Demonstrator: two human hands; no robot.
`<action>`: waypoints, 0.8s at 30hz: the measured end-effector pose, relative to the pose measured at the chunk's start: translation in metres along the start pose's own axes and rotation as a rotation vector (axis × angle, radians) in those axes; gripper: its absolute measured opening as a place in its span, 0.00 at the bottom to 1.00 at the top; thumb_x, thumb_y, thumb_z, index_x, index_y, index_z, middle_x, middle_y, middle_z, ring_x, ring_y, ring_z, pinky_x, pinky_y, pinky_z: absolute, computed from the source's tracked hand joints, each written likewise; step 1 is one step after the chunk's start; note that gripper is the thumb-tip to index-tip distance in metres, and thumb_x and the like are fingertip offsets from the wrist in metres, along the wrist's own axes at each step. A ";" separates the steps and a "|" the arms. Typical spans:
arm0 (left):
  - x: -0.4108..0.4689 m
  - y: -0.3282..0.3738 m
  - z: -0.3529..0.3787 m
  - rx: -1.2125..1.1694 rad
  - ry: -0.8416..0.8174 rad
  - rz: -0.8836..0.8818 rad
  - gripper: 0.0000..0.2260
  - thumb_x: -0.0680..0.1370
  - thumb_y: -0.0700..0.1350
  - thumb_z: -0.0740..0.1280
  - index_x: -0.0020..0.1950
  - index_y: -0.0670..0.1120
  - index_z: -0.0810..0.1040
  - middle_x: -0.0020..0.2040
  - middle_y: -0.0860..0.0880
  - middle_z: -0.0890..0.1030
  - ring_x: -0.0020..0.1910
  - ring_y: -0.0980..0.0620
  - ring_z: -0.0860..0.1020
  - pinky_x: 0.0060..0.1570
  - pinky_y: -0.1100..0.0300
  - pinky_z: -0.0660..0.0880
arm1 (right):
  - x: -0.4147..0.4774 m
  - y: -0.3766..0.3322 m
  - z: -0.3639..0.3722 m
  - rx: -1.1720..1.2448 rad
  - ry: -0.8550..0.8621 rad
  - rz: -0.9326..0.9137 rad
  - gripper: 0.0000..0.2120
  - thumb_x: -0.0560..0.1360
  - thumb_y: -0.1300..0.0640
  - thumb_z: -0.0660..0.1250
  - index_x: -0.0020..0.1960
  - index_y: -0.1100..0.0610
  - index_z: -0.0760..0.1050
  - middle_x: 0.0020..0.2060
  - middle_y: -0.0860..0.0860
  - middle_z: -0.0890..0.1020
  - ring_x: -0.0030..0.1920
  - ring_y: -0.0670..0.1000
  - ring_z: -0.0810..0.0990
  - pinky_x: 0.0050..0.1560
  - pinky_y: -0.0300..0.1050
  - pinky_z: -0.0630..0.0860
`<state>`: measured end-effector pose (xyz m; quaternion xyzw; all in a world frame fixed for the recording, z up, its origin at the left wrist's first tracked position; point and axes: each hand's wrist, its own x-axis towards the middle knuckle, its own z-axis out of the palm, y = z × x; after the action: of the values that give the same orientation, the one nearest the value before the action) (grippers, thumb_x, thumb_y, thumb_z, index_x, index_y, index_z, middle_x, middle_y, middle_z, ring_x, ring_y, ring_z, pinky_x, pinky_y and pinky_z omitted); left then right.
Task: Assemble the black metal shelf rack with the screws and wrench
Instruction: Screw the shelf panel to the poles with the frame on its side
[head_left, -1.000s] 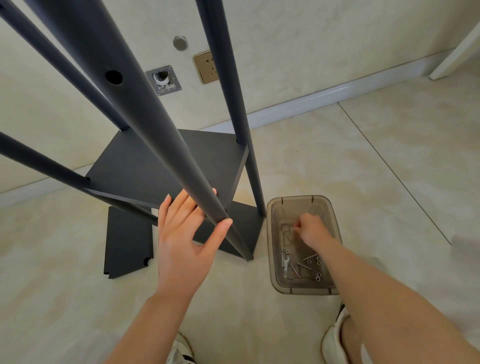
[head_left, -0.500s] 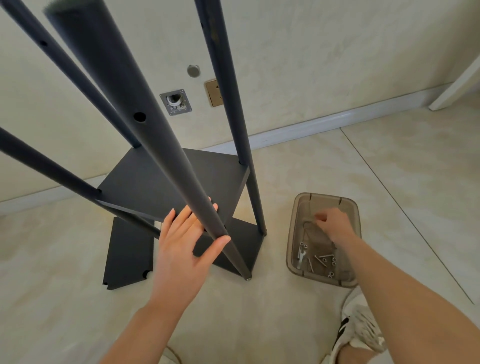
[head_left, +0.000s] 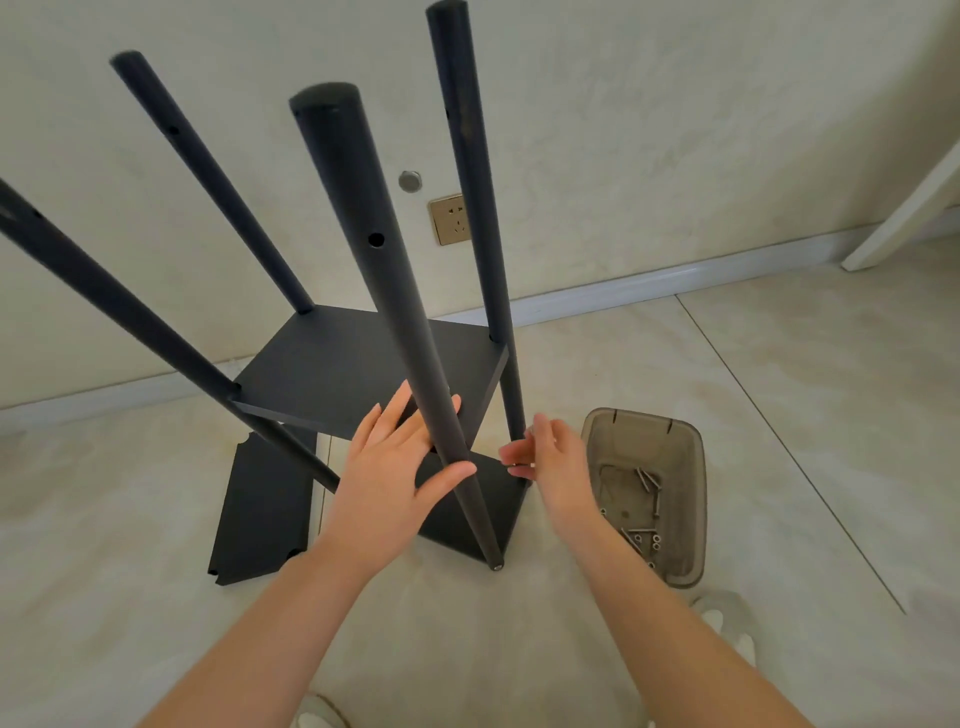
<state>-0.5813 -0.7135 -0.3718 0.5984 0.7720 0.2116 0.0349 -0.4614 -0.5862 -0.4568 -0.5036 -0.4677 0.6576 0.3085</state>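
Note:
The black rack stands on the floor with four upright posts and a mounted shelf (head_left: 343, 364). A lower panel (head_left: 501, 506) sits at the base on the right. My left hand (head_left: 384, 488) holds the near post (head_left: 363, 218) low down, fingers behind it and thumb across its front. Just right of that post, level with the shelf's front corner, my right hand (head_left: 563, 467) pinches something small at its fingertips, apparently a screw. A brown plastic box (head_left: 693, 467) on the floor to the right holds several screws (head_left: 644, 538).
A loose black shelf panel (head_left: 260, 514) lies flat on the tile floor left of the rack. The wall with a socket (head_left: 449, 221) and a white skirting board runs close behind. My shoe (head_left: 727, 623) is beside the box.
My right hand left the box and moved left to the rack's front corner. The view rose, so the post tops now show. My left hand stayed on the near post.

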 end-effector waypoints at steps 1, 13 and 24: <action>0.001 0.001 -0.002 0.009 -0.023 0.004 0.30 0.76 0.68 0.53 0.76 0.59 0.61 0.72 0.69 0.55 0.80 0.54 0.54 0.76 0.55 0.44 | -0.011 0.000 0.011 -0.023 -0.038 -0.001 0.12 0.84 0.51 0.54 0.49 0.54 0.72 0.34 0.48 0.84 0.37 0.48 0.85 0.40 0.34 0.79; 0.012 0.001 -0.023 0.095 -0.107 -0.060 0.27 0.78 0.63 0.61 0.76 0.56 0.68 0.77 0.59 0.66 0.79 0.57 0.55 0.72 0.60 0.41 | -0.043 -0.028 0.047 -0.214 -0.284 -0.049 0.14 0.85 0.53 0.53 0.56 0.62 0.71 0.44 0.63 0.81 0.35 0.57 0.80 0.45 0.53 0.83; 0.010 -0.028 -0.093 -0.297 0.041 -0.340 0.25 0.78 0.56 0.68 0.75 0.58 0.69 0.54 0.71 0.74 0.51 0.75 0.73 0.61 0.71 0.66 | -0.053 -0.093 0.092 -0.628 -0.354 -0.380 0.12 0.85 0.54 0.51 0.49 0.58 0.69 0.40 0.60 0.81 0.34 0.56 0.82 0.47 0.56 0.82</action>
<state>-0.6380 -0.7363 -0.2961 0.4435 0.8227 0.3259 0.1422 -0.5393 -0.6263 -0.3459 -0.3571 -0.7763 0.4906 0.1706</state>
